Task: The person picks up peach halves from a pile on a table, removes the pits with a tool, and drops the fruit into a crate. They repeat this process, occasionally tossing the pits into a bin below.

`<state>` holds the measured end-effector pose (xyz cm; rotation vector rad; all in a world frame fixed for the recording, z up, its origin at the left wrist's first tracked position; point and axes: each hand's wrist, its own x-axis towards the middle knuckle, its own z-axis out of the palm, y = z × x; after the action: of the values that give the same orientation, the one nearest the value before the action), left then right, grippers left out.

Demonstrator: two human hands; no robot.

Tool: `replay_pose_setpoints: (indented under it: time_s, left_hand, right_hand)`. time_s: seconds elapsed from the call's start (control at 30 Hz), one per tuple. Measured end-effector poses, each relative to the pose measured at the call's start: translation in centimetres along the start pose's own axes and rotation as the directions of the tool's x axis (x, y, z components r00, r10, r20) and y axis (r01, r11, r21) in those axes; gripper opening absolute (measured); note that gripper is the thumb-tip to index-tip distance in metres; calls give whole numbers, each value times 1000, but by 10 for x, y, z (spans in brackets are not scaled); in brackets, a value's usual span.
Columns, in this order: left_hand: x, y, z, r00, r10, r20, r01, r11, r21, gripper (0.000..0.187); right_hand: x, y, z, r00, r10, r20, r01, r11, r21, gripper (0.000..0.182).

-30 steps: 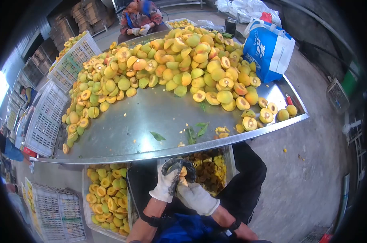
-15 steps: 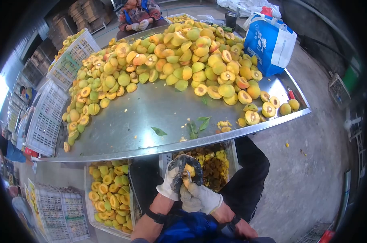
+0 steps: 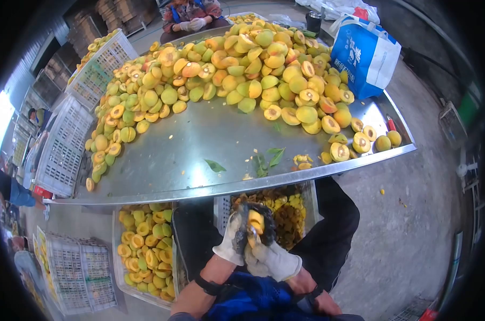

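Observation:
My left hand [image 3: 232, 239], in a white glove with a dark, stained front, is closed around a yellow peach half [image 3: 256, 221]. The cut face of the fruit is turned up. Against its lower edge sits my right hand [image 3: 273, 260], also gloved, with its fingers curled. A small metal tool [image 3: 251, 232] shows between this hand and the fruit; its handle is hidden in the glove. Both hands are over my lap, in front of a crate [image 3: 313, 206] with dark and yellow fruit scraps.
A steel table [image 3: 199, 144] bears a large heap of halved peaches [image 3: 242, 59], leaves and a blue-and-white bag [image 3: 365, 59]. On my left stands a crate of peach halves [image 3: 146, 251]. Stacked white crates [image 3: 66, 144] line the left side. Across the table sits another person [image 3: 191, 18].
The peach half has turned in my left hand, so its cut face shows more. My hands have shifted slightly right and down, and the view has tilted a little.

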<state>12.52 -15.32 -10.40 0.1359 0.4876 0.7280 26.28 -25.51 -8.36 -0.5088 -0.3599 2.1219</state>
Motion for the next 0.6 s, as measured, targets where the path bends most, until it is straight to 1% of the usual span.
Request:
replay_pose_setpoints:
  time_s: [0.03,0.07,0.1,0.13,0.17,0.2,0.23,0.27,0.3,0.33,0.37,0.4,0.43,0.47,0.5,0.53,0.57,0.6]
  left_hand:
    - [0,2,3,994,-25,-103,8,987,-158,49]
    - [-2,3,7,968,93,-233,-120,987,-104,58]
    - [-7,8,27,911,208,-355,-230,973,-21,67]
    - [-12,19,35,936,271,-224,-257,962,89,70]
    - [-20,31,36,941,326,-95,-303,933,195,73]
    - [-32,46,36,924,371,-90,-329,893,307,78]
    - [-49,56,38,874,486,-24,-471,857,209,58]
    - [-62,71,19,813,580,-48,-497,735,461,45]
    - [-84,86,-1,746,665,39,-451,461,764,35]
    - [-106,101,-20,664,737,125,-309,119,943,30]
    - [-135,116,-36,644,696,317,-62,-365,929,32]
    - [-155,122,-58,650,759,27,-187,125,974,29]
    - [-175,129,-79,599,756,-265,-359,549,755,28]
    - [-195,135,-81,598,714,-364,-225,585,779,31]
    - [-211,136,-110,506,734,-453,-147,591,793,31]
    - [-225,133,-150,460,771,-440,-41,514,857,31]
    - [-237,124,-176,419,805,-421,72,433,899,31]
    - [-242,112,-180,422,813,-400,192,351,916,31]
  right_hand:
    - [-4,-2,0,999,-36,-30,35,998,-59,18]
    - [-6,-5,1,997,-54,-48,47,991,-124,17]
    - [-7,-8,1,994,-85,-62,72,980,-185,18]
    - [-6,-10,1,992,-110,-70,89,966,-244,19]
    - [-4,-12,0,990,-123,-69,97,948,-302,22]
    - [-4,-14,-4,983,-139,-120,81,915,-395,21]
    - [-3,-15,-15,958,-195,-209,44,822,-567,19]
    - [0,-14,-28,924,-284,-255,-48,576,-816,18]
    - [6,-12,-42,897,-383,-222,-171,163,-972,18]
    - [9,-5,-57,887,-440,-140,-237,-174,-956,18]
    - [2,9,-113,938,-306,162,-23,-522,-853,20]
    - [-4,20,-141,940,-340,20,-69,-248,-966,24]
    - [-4,25,-144,939,-323,-116,-141,-55,-988,26]
    - [-4,30,-147,920,-301,-250,-219,135,-966,28]
    - [1,24,-133,894,-276,-353,-300,218,-929,29]
    - [6,17,-117,856,-250,-453,-378,295,-877,30]
    - [13,13,-100,857,-276,-435,-396,188,-899,31]
    - [20,10,-82,859,-300,-415,-411,80,-908,32]
